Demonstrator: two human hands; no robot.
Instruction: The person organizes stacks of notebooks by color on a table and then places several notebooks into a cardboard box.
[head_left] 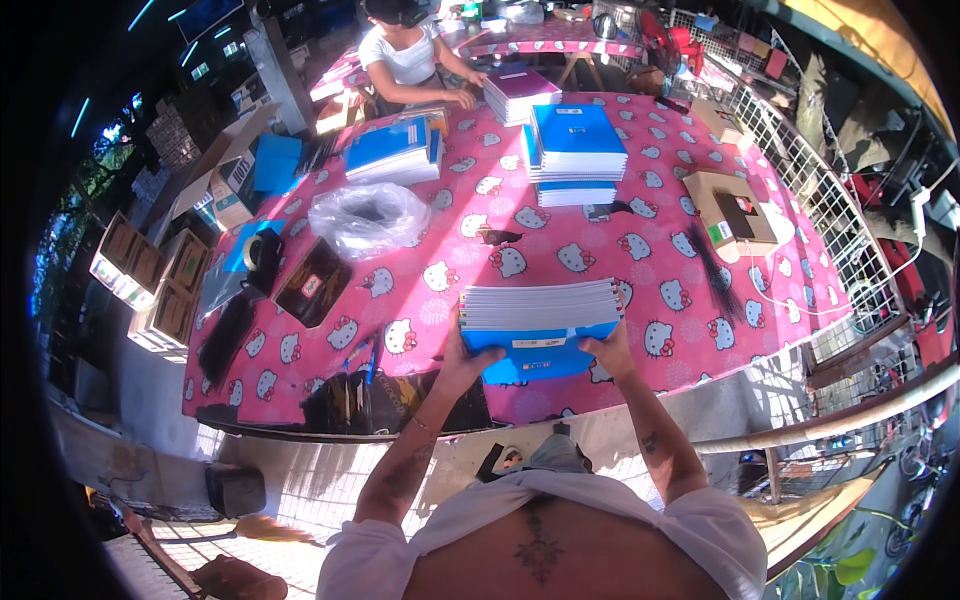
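Observation:
Between my two hands is a stack of blue-covered notebooks (540, 342), tilted so the white page edges face up and a blue cover faces me. My left hand (468, 355) grips its left side, thumb across the cover. On the right side my right hand (608, 348) presses in the same way. The stack is at the near edge of a table with a pink, cat-patterned cloth (420, 290); whether it touches the cloth I cannot tell. Beyond it stands a taller pile of blue notebooks (578, 140), and a lower blue pile (392, 150) is farther left.
Across the table a person (405, 55) reaches toward a purple-covered notebook stack (520, 95). Clear plastic wrap (368, 218), a dark box (313, 283), a tape roll (263, 250) and blue pens (371, 360) lie left. A cardboard box (732, 215) and black ties (712, 270) lie right.

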